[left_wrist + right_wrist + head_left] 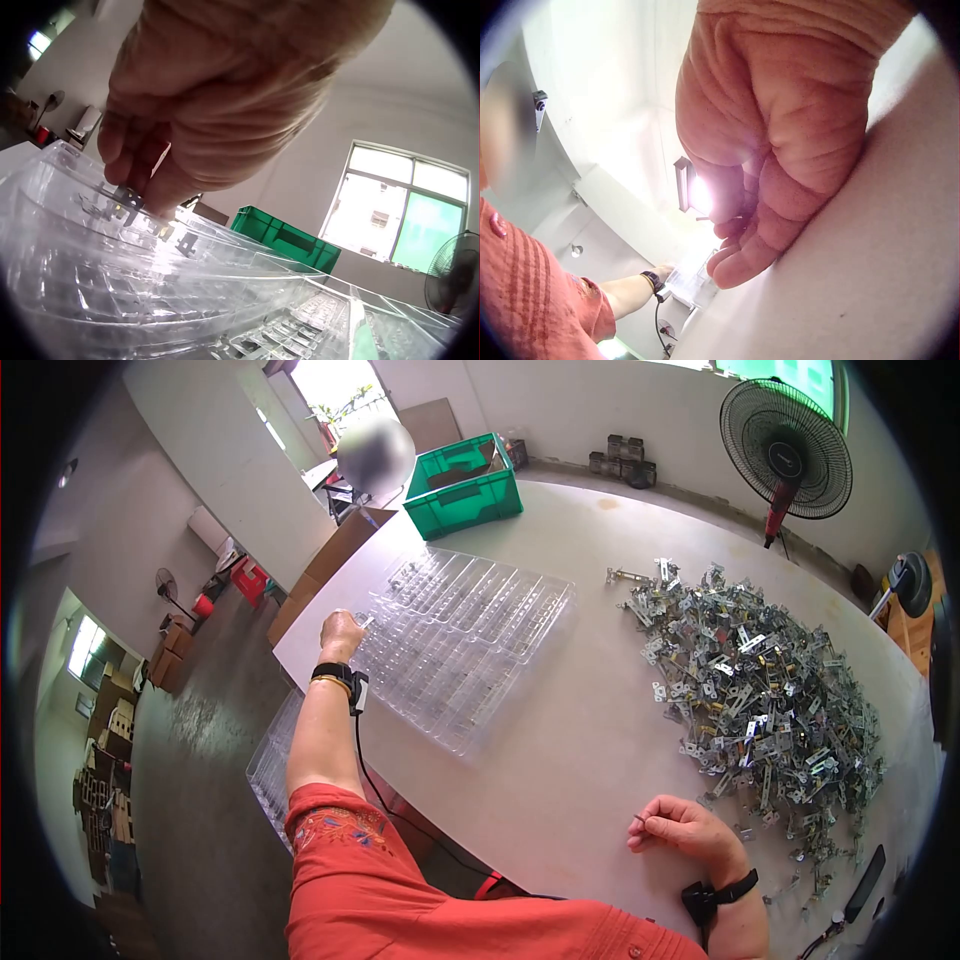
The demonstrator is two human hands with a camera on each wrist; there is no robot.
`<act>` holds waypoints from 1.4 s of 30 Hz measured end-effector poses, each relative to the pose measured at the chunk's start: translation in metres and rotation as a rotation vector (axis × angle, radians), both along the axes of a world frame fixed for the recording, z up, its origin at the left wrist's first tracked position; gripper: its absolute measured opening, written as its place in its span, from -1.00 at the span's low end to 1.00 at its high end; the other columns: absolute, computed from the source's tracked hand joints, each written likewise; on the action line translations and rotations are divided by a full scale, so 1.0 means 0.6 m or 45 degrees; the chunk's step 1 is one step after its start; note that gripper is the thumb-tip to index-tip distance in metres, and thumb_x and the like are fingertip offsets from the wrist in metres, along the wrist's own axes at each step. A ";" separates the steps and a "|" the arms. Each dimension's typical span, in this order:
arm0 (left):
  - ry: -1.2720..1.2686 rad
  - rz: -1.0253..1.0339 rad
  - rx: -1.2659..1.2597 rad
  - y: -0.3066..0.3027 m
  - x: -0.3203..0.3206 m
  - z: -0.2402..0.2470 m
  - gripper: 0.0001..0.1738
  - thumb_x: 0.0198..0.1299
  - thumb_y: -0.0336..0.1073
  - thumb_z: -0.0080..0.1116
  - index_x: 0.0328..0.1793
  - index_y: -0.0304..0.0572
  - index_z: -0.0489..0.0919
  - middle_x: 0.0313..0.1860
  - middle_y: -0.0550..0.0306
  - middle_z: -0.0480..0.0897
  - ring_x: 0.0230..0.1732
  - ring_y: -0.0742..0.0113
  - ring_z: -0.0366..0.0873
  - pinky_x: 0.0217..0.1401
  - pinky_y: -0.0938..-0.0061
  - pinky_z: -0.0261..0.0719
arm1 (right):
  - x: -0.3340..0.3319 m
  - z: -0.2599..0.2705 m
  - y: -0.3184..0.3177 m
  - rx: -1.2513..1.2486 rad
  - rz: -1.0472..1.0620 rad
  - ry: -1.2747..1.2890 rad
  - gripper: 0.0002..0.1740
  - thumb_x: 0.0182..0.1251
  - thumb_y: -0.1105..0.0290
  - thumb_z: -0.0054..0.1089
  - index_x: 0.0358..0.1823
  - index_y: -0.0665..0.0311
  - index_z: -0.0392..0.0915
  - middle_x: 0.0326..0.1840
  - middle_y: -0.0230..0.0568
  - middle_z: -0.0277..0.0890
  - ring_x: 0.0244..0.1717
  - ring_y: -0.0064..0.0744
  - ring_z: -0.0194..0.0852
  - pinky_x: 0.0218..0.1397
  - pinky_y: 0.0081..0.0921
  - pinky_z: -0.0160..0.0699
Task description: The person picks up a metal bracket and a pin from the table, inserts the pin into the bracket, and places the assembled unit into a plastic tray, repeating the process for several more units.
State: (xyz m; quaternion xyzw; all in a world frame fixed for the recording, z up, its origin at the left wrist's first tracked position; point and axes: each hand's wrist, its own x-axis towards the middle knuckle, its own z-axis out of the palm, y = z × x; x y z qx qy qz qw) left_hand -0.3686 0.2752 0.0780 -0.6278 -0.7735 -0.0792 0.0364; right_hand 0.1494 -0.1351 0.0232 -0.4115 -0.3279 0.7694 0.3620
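Observation:
My left hand [342, 635] reaches out to the left edge of a stack of clear plastic trays [455, 705]. In the left wrist view, its thumb and fingers pinch a small metal bracket [129, 201] low over a tray compartment. Other small metal pieces sit in the compartments around it. On the near side of the table [560, 780], my right hand [690, 832] rests with fingers curled. Between its thumb and fingertip it pinches a thin dark pin-like piece [703, 218], mostly hidden by the fingers. To the right of that hand spreads a large heap of metal brackets [760, 700].
A green crate [465, 510] stands at the table's far edge, with a cardboard box [330, 560] beside it. More clear trays [272, 765] lie lower down, left of the table. A black cable [400, 815] runs from the left wrist. A fan [785, 450] stands behind.

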 end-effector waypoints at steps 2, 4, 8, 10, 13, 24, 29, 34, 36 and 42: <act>0.036 0.008 -0.018 0.005 -0.003 -0.003 -0.77 0.00 -0.24 0.41 -0.20 -0.11 0.81 -0.12 -0.12 0.78 -0.01 -0.04 0.75 0.11 0.22 0.69 | 0.000 -0.001 0.000 0.007 0.002 0.001 -0.83 0.59 0.42 0.04 -0.01 0.38 0.52 -0.01 -0.17 0.63 0.03 -0.34 0.68 0.19 -0.31 0.70; 0.004 0.035 -0.036 0.000 0.004 0.003 -0.77 0.00 -0.24 0.41 -0.20 -0.11 0.81 -0.13 -0.12 0.78 -0.01 -0.04 0.76 0.11 0.22 0.69 | 0.000 -0.002 -0.001 0.001 -0.001 0.007 -0.83 0.60 0.41 0.04 0.00 0.38 0.52 -0.01 -0.18 0.63 0.03 -0.34 0.68 0.19 -0.31 0.70; -0.053 0.062 -0.046 -0.006 0.007 0.004 -0.78 -0.02 -0.27 0.40 -0.21 -0.12 0.81 -0.14 -0.10 0.79 -0.02 -0.03 0.76 0.13 0.23 0.69 | -0.001 0.001 0.000 -0.009 -0.007 0.005 -0.83 0.60 0.41 0.04 0.00 0.38 0.51 -0.02 -0.18 0.63 0.03 -0.34 0.68 0.19 -0.32 0.70; -0.049 0.048 0.002 0.005 -0.006 -0.010 -0.78 -0.06 -0.26 0.42 -0.26 -0.14 0.81 -0.20 -0.10 0.79 -0.08 0.00 0.77 0.09 0.27 0.69 | -0.002 0.002 0.000 -0.006 -0.006 -0.006 -0.83 0.60 0.41 0.04 -0.01 0.39 0.51 -0.02 -0.18 0.63 0.03 -0.34 0.68 0.18 -0.33 0.70; -0.045 0.029 0.058 0.015 -0.017 -0.026 -0.81 -0.10 -0.28 0.42 -0.32 -0.17 0.81 -0.25 -0.12 0.79 -0.14 0.02 0.78 0.05 0.32 0.69 | -0.001 -0.004 0.000 0.009 -0.002 -0.001 -0.82 0.60 0.40 0.04 -0.01 0.39 0.51 -0.02 -0.18 0.63 0.03 -0.35 0.68 0.18 -0.34 0.70; -0.038 -0.417 0.271 0.001 0.063 0.040 -0.77 -0.03 -0.28 0.26 -0.34 -0.28 0.79 -0.34 -0.24 0.75 -0.21 -0.04 0.78 -0.05 0.22 0.70 | 0.004 -0.017 0.001 0.001 0.037 -0.018 -0.79 0.61 0.32 0.07 -0.04 0.36 0.49 -0.03 -0.21 0.62 0.02 -0.38 0.68 0.16 -0.41 0.70; -0.246 -0.799 0.315 -0.072 0.237 0.131 -0.74 0.13 -0.24 0.31 -0.25 -0.33 0.77 -0.41 -0.13 0.75 -0.34 0.15 0.76 -0.18 0.32 0.65 | 0.006 -0.030 0.001 0.059 0.060 0.041 -0.78 0.61 0.30 0.06 -0.05 0.35 0.49 0.00 -0.21 0.60 0.03 -0.41 0.68 0.17 -0.43 0.70; -0.887 -1.244 0.017 -0.227 0.438 0.181 -0.81 0.30 -0.38 0.27 -0.11 -0.42 0.71 -0.37 0.15 0.71 -0.32 0.55 0.59 -0.26 0.58 0.55 | 0.005 -0.039 0.000 0.089 0.092 0.067 -0.79 0.62 0.33 0.04 0.01 0.36 0.49 0.02 -0.21 0.61 0.06 -0.42 0.66 0.19 -0.43 0.67; -1.111 -1.418 -0.203 -0.303 0.505 0.187 -0.82 0.31 -0.39 0.28 -0.06 -0.38 0.71 -0.32 0.16 0.71 -0.29 0.55 0.60 -0.18 0.59 0.58 | 0.005 -0.044 -0.001 0.107 0.087 0.063 -0.78 0.62 0.31 0.04 -0.01 0.36 0.48 0.02 -0.21 0.60 0.05 -0.43 0.67 0.18 -0.44 0.68; -1.176 -1.988 -0.483 -0.461 0.647 0.190 -0.84 0.34 -0.47 0.25 0.00 -0.30 0.71 -0.11 0.20 0.70 -0.08 0.52 0.60 0.01 0.58 0.56 | 0.008 -0.029 -0.006 0.217 0.143 -0.042 -0.76 0.59 0.27 0.10 -0.04 0.33 0.53 -0.04 -0.26 0.62 0.00 -0.50 0.66 0.13 -0.52 0.63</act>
